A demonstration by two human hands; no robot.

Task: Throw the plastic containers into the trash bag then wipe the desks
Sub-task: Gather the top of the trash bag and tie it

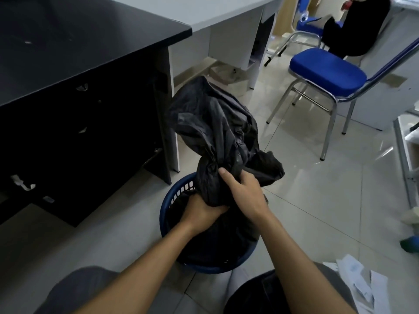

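The trash bag [217, 123] is black and crumpled, its neck bunched tight and its loose top flaring upward. Its lower part sits in a blue basket [164, 207] on the floor, near the black table [68, 53]. A grey table [204, 10] stands behind.

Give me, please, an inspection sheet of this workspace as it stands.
Surface: black desk, faint marks on top; grey desk beyond it.
Job's things: black trash bag standing in a blue basket, neck gathered; plastic containers: nothing seen.
Clutter: loose papers on the tiled floor, lower right.
Hands: left hand and right hand both grip the bag's gathered neck.
Cables: nothing seen.
Surroundings: blue chair to the right.
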